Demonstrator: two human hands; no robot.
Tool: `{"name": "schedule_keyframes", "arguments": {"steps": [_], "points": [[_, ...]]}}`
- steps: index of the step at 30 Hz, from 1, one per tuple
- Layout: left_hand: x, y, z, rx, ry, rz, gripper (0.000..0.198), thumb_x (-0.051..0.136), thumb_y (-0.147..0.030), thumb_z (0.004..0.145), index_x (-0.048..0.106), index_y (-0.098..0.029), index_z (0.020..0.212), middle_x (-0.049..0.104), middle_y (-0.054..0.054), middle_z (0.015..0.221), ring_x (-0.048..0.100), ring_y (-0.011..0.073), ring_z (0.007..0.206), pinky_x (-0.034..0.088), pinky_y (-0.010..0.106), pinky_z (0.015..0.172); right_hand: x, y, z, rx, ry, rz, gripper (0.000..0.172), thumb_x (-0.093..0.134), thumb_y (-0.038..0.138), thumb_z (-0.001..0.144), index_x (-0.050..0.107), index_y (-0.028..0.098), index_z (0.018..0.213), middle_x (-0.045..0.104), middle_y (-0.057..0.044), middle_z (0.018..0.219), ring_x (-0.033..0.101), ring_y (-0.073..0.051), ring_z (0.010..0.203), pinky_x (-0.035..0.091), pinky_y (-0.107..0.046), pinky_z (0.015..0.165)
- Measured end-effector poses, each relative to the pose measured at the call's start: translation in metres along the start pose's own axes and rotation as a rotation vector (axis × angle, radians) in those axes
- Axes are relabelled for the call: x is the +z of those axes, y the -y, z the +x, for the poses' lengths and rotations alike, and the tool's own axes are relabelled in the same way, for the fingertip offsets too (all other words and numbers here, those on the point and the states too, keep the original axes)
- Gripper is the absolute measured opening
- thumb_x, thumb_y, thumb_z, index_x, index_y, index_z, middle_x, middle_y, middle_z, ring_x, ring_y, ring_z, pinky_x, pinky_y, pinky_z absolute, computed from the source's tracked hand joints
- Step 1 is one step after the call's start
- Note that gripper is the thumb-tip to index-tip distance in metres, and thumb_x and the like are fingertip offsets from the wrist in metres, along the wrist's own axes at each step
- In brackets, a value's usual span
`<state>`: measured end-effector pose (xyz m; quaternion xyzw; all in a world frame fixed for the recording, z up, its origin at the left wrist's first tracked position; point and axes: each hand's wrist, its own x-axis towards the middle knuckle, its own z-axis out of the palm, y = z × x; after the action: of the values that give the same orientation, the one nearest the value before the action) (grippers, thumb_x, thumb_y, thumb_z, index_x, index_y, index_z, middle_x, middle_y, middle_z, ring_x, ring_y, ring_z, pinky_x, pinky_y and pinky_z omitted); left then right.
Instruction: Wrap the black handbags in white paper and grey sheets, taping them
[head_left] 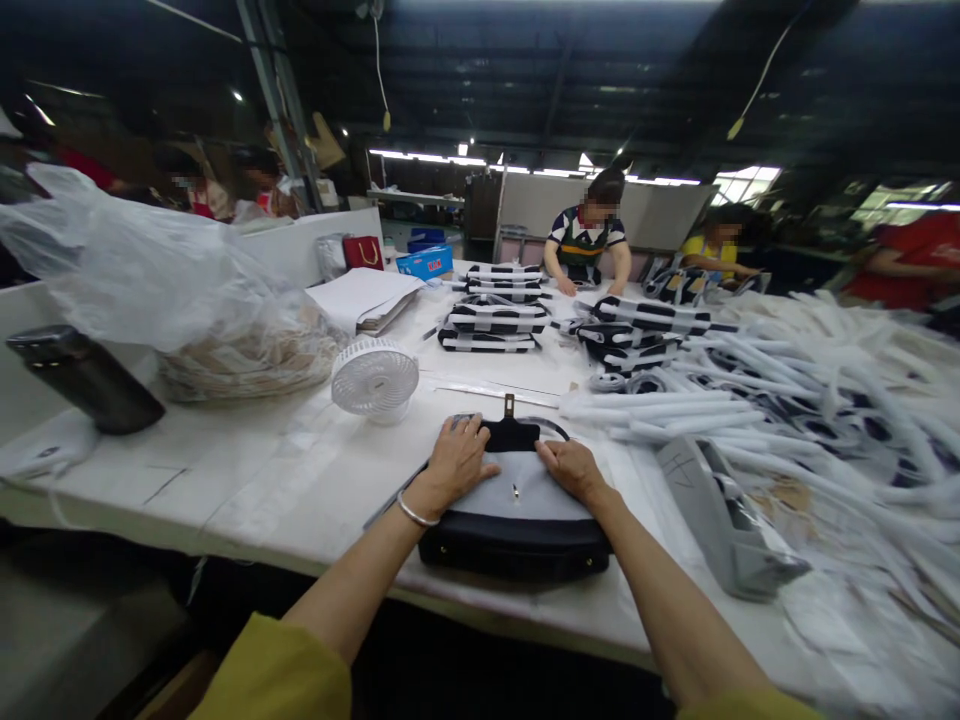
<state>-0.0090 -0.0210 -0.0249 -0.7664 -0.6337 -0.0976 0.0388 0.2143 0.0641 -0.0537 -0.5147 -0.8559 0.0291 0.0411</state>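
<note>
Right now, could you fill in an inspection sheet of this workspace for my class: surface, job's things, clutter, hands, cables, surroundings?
Surface: pale table, crowded on the right.
Job's things: bag, black and gray, lying at the near edge.
Clutter: fan, bottle, white tubes, gray holder.
Hands: left hand on the bag, fingers spread; right hand touching it, grip unclear.
Cables: two cords hanging overhead.
Surroundings: co-worker opposite; others farther off.

Quick tally, one table (292, 490)

I get one handbag (517, 540), one left hand (456, 462), one right hand (574, 470), one bangle (416, 512), one fan (373, 380), one bottle (94, 385), one lettered box (429, 262), at least five other people (589, 240). Wrapped pieces (495, 320)? Piled too deep to count.
</note>
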Motion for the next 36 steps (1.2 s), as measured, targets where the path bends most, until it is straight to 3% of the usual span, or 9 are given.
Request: {"name": "schedule_keyframes", "arguments": {"steps": [4, 8, 12, 15, 18, 23, 29, 32, 36], "points": [[-0.011, -0.031, -0.017, 0.099, 0.040, -0.033, 0.059, 0.056, -0.056, 0.094, 0.045, -0.025, 0.143, 0.040, 0.014, 0.154, 0.034, 0.0369, 0.142, 0.030, 0.065, 0.113, 0.002, -0.005, 0.000, -0.015, 0.016, 0.002, 0.048, 0.030, 0.038, 0.104, 0.073, 0.022, 0.090, 0.076, -0.007, 0.096, 0.069, -0.021, 0.089, 0.043, -0.028, 0.076], [0.020, -0.056, -0.042, 0.171, 0.150, -0.105, 0.057, 0.037, -0.063, 0.099, 0.037, -0.036, 0.148, 0.033, 0.009, 0.158, 0.028, 0.0425, 0.144, 0.025, 0.081, 0.105, 0.002, -0.003, -0.001, -0.077, 0.068, 0.031, 0.040, 0.035, 0.038, 0.103, 0.072, 0.023, 0.101, 0.075, -0.007, 0.102, 0.068, -0.021, 0.095, 0.042, -0.028, 0.080], [0.050, -0.057, -0.057, 0.155, 0.114, -0.097, 0.054, 0.036, -0.060, 0.100, 0.033, -0.040, 0.150, 0.024, 0.007, 0.162, 0.017, 0.0419, 0.148, 0.018, 0.082, 0.107, -0.013, -0.001, 0.001, -0.078, 0.104, 0.093, 0.045, 0.036, 0.047, 0.103, 0.072, 0.022, 0.092, 0.075, -0.008, 0.093, 0.068, -0.021, 0.090, 0.043, -0.028, 0.078], [0.054, -0.055, -0.059, 0.167, 0.092, -0.126, 0.053, 0.039, -0.059, 0.100, 0.034, -0.041, 0.149, 0.027, 0.007, 0.161, 0.018, 0.0420, 0.148, 0.017, 0.082, 0.107, -0.032, 0.001, 0.014, -0.046, 0.094, 0.145, 0.042, 0.043, 0.051, 0.099, 0.071, 0.020, 0.094, 0.073, -0.008, 0.098, 0.066, -0.022, 0.094, 0.044, -0.029, 0.081], [0.051, -0.055, -0.059, 0.165, 0.071, -0.175, 0.054, 0.042, -0.059, 0.099, 0.036, -0.040, 0.149, 0.029, 0.009, 0.160, 0.018, 0.0436, 0.147, 0.014, 0.083, 0.107, -0.046, 0.010, 0.043, 0.015, 0.072, 0.201, 0.045, 0.051, 0.053, 0.094, 0.068, 0.016, 0.114, 0.069, -0.014, 0.115, 0.063, -0.025, 0.106, 0.044, -0.031, 0.087], [0.052, -0.056, -0.059, 0.155, 0.064, -0.242, 0.055, 0.044, -0.060, 0.098, 0.037, -0.039, 0.148, 0.027, 0.010, 0.161, 0.017, 0.0445, 0.147, 0.013, 0.084, 0.106, -0.055, 0.036, 0.076, 0.038, 0.186, 0.329, 0.043, 0.057, 0.026, 0.088, 0.063, 0.011, 0.128, 0.071, -0.012, 0.116, 0.066, -0.022, 0.101, 0.048, -0.027, 0.084], [0.056, -0.055, -0.059, 0.152, 0.033, -0.271, 0.054, 0.042, -0.061, 0.098, 0.041, -0.038, 0.146, 0.030, 0.010, 0.159, 0.019, 0.0448, 0.146, 0.011, 0.084, 0.106, -0.066, 0.048, 0.052, -0.100, 0.315, 0.413, 0.036, 0.063, 0.019, 0.080, 0.072, 0.023, 0.115, 0.076, 0.000, 0.100, 0.069, -0.017, 0.089, 0.052, -0.023, 0.077], [0.055, -0.055, -0.058, 0.146, 0.039, -0.292, 0.054, 0.043, -0.062, 0.097, 0.041, -0.038, 0.145, 0.029, 0.010, 0.159, 0.020, 0.0456, 0.146, 0.010, 0.085, 0.105, -0.061, 0.064, 0.034, -0.064, 0.239, 0.338, 0.031, 0.068, 0.020, 0.078, 0.074, 0.019, 0.108, 0.075, -0.007, 0.096, 0.069, -0.025, 0.093, 0.052, -0.032, 0.083], [0.049, -0.056, -0.058, 0.151, 0.061, -0.331, 0.050, 0.046, -0.058, 0.098, 0.045, -0.036, 0.143, 0.029, 0.011, 0.159, 0.021, 0.0458, 0.145, 0.011, 0.085, 0.106, -0.038, 0.088, -0.004, -0.068, 0.073, 0.275, 0.026, 0.054, 0.024, 0.091, 0.073, 0.018, 0.109, 0.071, -0.014, 0.113, 0.063, -0.030, 0.113, 0.046, -0.043, 0.100]]}}
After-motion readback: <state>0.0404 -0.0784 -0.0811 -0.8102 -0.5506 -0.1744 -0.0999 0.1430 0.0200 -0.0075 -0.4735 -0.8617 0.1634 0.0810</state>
